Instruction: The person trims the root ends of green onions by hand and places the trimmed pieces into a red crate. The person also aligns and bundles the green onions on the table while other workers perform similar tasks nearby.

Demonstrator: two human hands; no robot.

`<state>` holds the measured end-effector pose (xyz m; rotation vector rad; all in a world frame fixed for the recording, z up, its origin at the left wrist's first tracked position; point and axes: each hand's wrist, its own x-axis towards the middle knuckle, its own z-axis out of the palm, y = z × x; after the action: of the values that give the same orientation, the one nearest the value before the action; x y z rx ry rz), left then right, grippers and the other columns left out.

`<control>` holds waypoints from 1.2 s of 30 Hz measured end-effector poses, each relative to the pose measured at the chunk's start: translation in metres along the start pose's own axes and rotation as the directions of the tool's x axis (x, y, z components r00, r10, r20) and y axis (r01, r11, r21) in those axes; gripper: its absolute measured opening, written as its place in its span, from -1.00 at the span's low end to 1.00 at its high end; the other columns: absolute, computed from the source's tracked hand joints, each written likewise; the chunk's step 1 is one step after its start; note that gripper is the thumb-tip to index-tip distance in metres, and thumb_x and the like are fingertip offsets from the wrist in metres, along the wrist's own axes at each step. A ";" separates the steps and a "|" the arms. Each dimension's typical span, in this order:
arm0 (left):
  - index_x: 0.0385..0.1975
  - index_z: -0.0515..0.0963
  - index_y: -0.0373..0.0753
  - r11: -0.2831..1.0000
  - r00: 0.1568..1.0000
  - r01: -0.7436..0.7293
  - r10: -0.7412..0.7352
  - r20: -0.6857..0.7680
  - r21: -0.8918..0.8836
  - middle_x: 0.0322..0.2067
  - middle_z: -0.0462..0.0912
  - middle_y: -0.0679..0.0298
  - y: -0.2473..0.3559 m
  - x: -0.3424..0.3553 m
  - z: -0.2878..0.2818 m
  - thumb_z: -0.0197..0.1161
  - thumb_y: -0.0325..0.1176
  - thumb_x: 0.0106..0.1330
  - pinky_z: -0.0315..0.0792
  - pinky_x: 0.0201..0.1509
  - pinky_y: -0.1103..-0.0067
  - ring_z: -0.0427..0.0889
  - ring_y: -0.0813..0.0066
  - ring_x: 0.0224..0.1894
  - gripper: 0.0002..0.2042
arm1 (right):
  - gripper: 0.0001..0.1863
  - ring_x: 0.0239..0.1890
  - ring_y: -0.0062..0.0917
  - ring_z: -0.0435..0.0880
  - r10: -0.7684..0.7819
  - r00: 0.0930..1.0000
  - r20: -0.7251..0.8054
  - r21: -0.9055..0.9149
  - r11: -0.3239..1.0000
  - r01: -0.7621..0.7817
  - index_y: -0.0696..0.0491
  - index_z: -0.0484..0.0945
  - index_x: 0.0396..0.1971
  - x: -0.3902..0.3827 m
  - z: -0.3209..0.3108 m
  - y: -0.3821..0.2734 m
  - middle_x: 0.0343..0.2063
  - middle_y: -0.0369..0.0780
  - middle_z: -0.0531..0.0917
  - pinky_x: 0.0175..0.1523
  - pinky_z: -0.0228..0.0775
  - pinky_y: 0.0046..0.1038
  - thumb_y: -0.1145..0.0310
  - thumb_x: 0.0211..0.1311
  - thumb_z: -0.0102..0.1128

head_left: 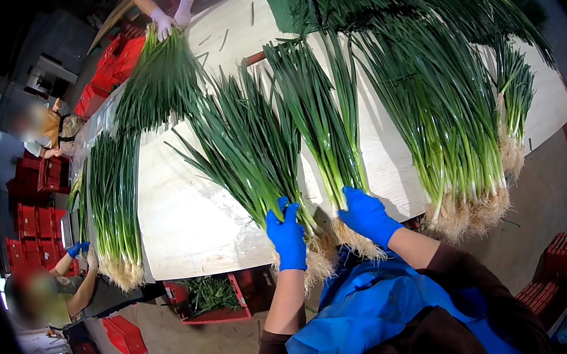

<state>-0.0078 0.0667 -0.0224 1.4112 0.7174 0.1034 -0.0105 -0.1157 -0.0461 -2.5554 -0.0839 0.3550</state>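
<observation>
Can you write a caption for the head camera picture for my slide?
Blue-gloved left hand and right hand each grip a green onion bunch near the roots on a pale table.

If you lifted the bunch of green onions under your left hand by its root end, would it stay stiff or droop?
The bunch would probably droop: its long thin leaves fan loosely across the table. It likely spreads apart unless the left hand grips it tightly. The hairy roots may shed dirt.
</observation>
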 end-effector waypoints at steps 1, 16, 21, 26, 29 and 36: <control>-0.14 0.51 -0.24 0.999 0.999 -0.019 0.017 0.044 0.026 -0.36 0.57 0.33 0.002 -0.005 0.006 0.31 -0.45 0.14 0.22 -0.69 0.68 0.37 0.65 -0.67 -0.72 | -0.38 -0.09 -0.16 0.57 0.057 0.998 0.000 0.049 0.997 -0.057 0.13 0.33 0.12 0.000 -0.001 0.003 -0.09 -0.03 0.54 -0.02 0.43 -0.23 0.17 0.07 0.20; 0.11 0.26 -0.37 0.879 0.964 -0.191 0.085 0.250 0.437 -0.24 0.59 0.04 -0.039 0.031 0.072 0.30 -0.45 0.02 0.48 -0.18 0.43 0.60 0.21 -0.27 -0.40 | -0.36 -0.09 -0.18 0.58 0.158 0.985 0.072 0.190 0.967 -0.169 0.07 0.36 0.12 -0.007 -0.026 -0.001 -0.08 -0.04 0.56 -0.04 0.44 -0.26 0.11 0.03 0.26; -0.09 0.49 -0.26 0.964 0.814 0.225 -0.267 0.515 0.145 -0.61 0.43 0.42 -0.015 0.044 0.044 0.24 -0.52 0.08 0.07 -0.72 0.72 0.23 0.71 -0.76 -0.66 | -0.32 -0.04 -0.15 0.54 0.107 0.992 0.068 0.018 0.994 -0.109 0.13 0.31 0.14 -0.007 -0.016 -0.007 -0.07 -0.02 0.52 -0.01 0.41 -0.19 0.12 0.03 0.25; 0.06 0.41 -0.33 0.945 0.738 0.323 -0.222 0.637 -0.045 -0.45 0.51 0.39 0.001 0.025 0.005 0.23 -0.46 0.04 0.29 -0.50 0.77 0.44 0.67 -0.52 -0.51 | -0.39 0.02 -0.12 0.51 0.103 0.994 0.033 0.166 0.980 -0.107 0.16 0.33 0.12 -0.005 -0.007 0.010 0.00 0.01 0.50 0.07 0.37 -0.21 0.23 0.05 0.16; 0.10 0.35 -0.33 0.875 0.672 0.431 -0.146 0.726 -0.223 -0.34 0.54 0.30 -0.009 0.023 -0.012 0.24 -0.50 -0.01 0.49 -0.27 0.60 0.53 0.52 -0.36 -0.44 | -0.48 -0.08 -0.22 0.59 0.140 0.979 0.145 0.278 0.944 -0.176 0.17 0.39 0.06 0.000 -0.027 0.002 -0.13 -0.04 0.59 0.04 0.40 -0.31 0.32 0.06 0.17; 0.10 0.34 -0.29 0.791 0.705 0.498 -0.130 0.697 -0.357 -0.27 0.57 0.14 -0.019 0.006 -0.008 0.11 -0.61 -0.04 0.56 -0.22 0.41 0.60 0.31 -0.29 -0.44 | -0.57 -0.24 -0.57 0.57 -0.073 0.943 0.323 0.901 0.327 -0.284 0.20 0.43 -0.02 -0.008 -0.034 0.031 -0.29 -0.22 0.60 -0.12 0.42 -0.53 0.52 0.05 0.21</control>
<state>-0.0134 0.0731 -0.0423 0.6777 0.3010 -0.4380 -0.0097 -0.1611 -0.0330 -1.2718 0.1547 0.6306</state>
